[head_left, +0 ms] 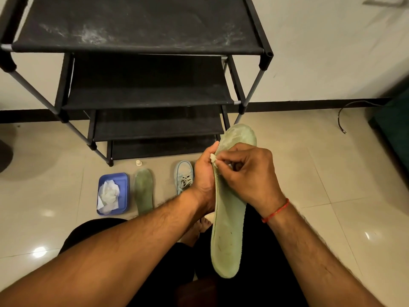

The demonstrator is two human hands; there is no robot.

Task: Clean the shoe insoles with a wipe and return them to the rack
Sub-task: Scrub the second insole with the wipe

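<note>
The left hand (204, 175) curls its fingers round the edge of a long pale green foam insole (228, 235), held up in front of the black fabric-shelved shoe rack (141, 47). The right hand (249, 173), fingers narrowed, pinches a small white wipe scrap (213, 157) against it. A second green insole (143, 191) lies on the floor before the rack.

We see warm, rather dim indoor light. Glare spots shine on the floor (309, 156), left of the left hand (204, 176) and right of the right hand (250, 173). Beyond them the rack (141, 23) bows with wide-angle distortion; forearms (110, 251) near the lens look soft.
</note>
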